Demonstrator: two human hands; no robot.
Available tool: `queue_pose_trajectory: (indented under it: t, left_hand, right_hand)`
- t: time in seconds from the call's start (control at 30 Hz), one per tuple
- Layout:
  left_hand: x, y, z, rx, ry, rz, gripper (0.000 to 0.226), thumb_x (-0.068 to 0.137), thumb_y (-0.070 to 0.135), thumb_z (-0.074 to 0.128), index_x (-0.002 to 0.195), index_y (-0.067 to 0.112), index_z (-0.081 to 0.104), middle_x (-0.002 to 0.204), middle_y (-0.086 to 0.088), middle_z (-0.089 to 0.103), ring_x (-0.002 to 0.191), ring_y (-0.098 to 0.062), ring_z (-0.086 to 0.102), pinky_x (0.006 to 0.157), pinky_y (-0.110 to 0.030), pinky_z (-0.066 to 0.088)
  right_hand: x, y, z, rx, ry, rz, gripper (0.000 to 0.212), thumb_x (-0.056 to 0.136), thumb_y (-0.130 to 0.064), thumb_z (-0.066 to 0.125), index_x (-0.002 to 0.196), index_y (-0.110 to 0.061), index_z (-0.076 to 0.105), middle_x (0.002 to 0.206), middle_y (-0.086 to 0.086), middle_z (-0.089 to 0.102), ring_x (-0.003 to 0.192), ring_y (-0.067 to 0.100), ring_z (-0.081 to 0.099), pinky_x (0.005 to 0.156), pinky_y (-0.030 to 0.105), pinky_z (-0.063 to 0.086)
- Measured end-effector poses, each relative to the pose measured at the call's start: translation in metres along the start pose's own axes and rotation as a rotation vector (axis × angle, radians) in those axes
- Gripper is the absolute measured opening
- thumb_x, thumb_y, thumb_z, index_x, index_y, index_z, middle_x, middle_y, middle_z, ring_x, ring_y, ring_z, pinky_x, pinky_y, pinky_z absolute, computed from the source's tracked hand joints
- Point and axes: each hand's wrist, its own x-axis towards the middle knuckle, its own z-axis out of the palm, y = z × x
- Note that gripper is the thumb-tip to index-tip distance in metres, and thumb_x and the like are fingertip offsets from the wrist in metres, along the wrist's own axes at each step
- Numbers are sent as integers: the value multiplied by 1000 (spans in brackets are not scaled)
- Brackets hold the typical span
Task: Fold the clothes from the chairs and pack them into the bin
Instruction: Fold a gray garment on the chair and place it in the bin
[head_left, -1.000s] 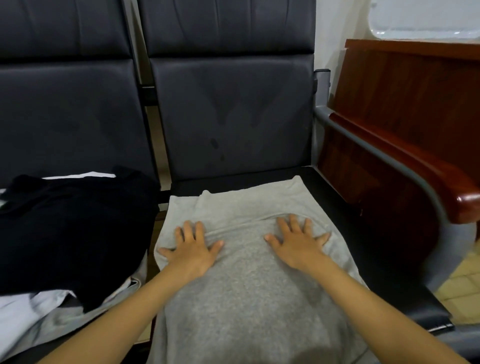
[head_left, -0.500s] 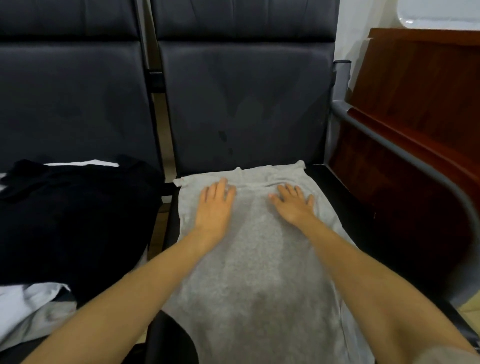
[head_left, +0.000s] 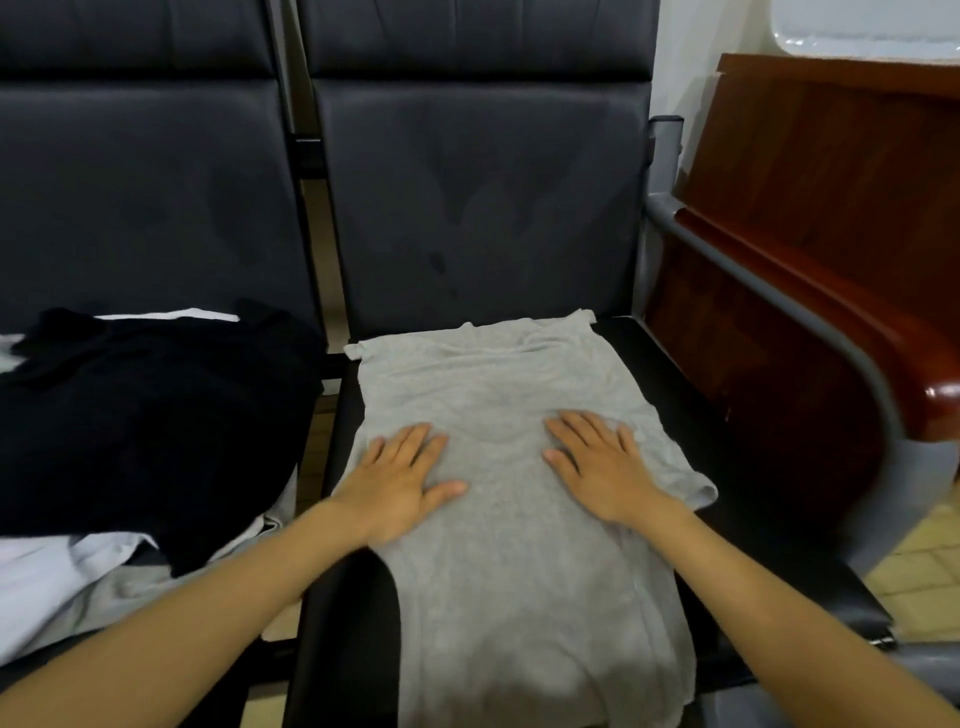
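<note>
Two dark padded seats are set side by side: the left chair (head_left: 145, 197) at 10 o'clock, the right chair (head_left: 483, 208) at 12 o'clock. A grey metal armrest (head_left: 810, 312) is carried along the right chair's side at 3 o'clock. Just beyond it a reddish-brown wooden panel (head_left: 831, 171) (what piece of furniture cannot be told) is seen, with a white wall (head_left: 680, 62) at 1 o'clock. Pale yellow floor tiles (head_left: 924, 577) are shown at 4 o'clock. The scene is dimly lit.
</note>
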Motion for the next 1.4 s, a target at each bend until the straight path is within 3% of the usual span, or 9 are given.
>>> queue_pose_trajectory:
  t: [0.23, 0.37, 0.5, 0.63, 0.77, 0.9, 1.03, 1.2, 1.4]
  left_hand:
    - [56, 12, -41, 148, 427, -54, 52, 97, 17, 49, 145, 13, 29, 150, -13, 25, 138, -31, 25, 110, -40, 23]
    - [8, 28, -20, -45, 476, 99, 19, 95, 23, 51, 108, 13, 61, 104, -5, 56, 100, -26, 54, 75, -30, 35]
    - [-27, 4, 10, -117, 432, 188, 33, 93, 38, 47, 103, 11, 64, 97, -4, 58, 92, -24, 56, 73, -31, 41]
    - [-16, -4, 11, -145, 249, 170, 80, 84, 59, 15, 133, 6, 52, 130, -9, 50, 119, -27, 48, 100, -37, 41]
    - [24, -1, 0, -190, 184, 59, 55, 104, 35, 31, 151, 6, 22, 157, -12, 19, 145, -25, 19, 118, -34, 15]
    - [-12, 3, 0, -318, 439, 201, 43, 96, 41, 47, 125, 11, 56, 123, -4, 53, 116, -21, 49, 101, -31, 37]
    - [-79, -6, 13, -316, 316, 344, 56, 83, 74, 37, 99, 26, 58, 101, 18, 48, 97, -3, 46, 89, -20, 37]
    - [-107, -13, 19, -353, 159, 320, 35, 84, 52, 63, 107, 27, 53, 122, 20, 47, 114, 4, 40, 97, -10, 33]
    - [-111, 1, 21, -226, 217, 231, 13, 98, 18, 49, 104, 9, 56, 121, -4, 55, 110, -18, 53, 96, -28, 41]
  right_hand:
    - [63, -1, -29, 169, 154, -34, 43, 100, -33, 43, 140, -15, 44, 145, 7, 41, 136, 24, 33, 114, 39, 23]
    - [10, -18, -22, 128, 278, -226, 29, 95, -30, 55, 116, -11, 64, 119, 6, 58, 115, 24, 48, 96, 33, 39]
    - [-29, -12, -7, 63, 84, -266, 60, 88, -62, 44, 133, -23, 53, 137, -2, 46, 128, 17, 39, 107, 34, 33]
    - [-2, 0, -15, -29, -62, -199, 56, 99, -52, 35, 150, -31, 26, 158, -9, 18, 146, 15, 13, 117, 33, 9]
    - [42, 2, -21, 27, 23, -150, 52, 101, -39, 41, 149, -22, 31, 156, 2, 28, 144, 23, 21, 118, 37, 15]
    - [1, -5, -23, 258, 285, -275, 28, 94, -28, 59, 119, -16, 62, 117, 3, 61, 113, 17, 50, 101, 29, 37]
    - [-78, 2, -17, 252, 177, -415, 11, 91, -27, 64, 96, -19, 69, 94, -12, 61, 93, 2, 49, 86, 20, 41]
    - [-119, 14, -17, 270, -32, -376, 35, 87, -36, 68, 118, -23, 62, 123, -13, 58, 116, 1, 50, 104, 17, 37]
    - [-134, 4, -21, 114, -133, -260, 50, 91, -25, 61, 138, -14, 51, 150, -3, 39, 140, 11, 32, 116, 19, 17]
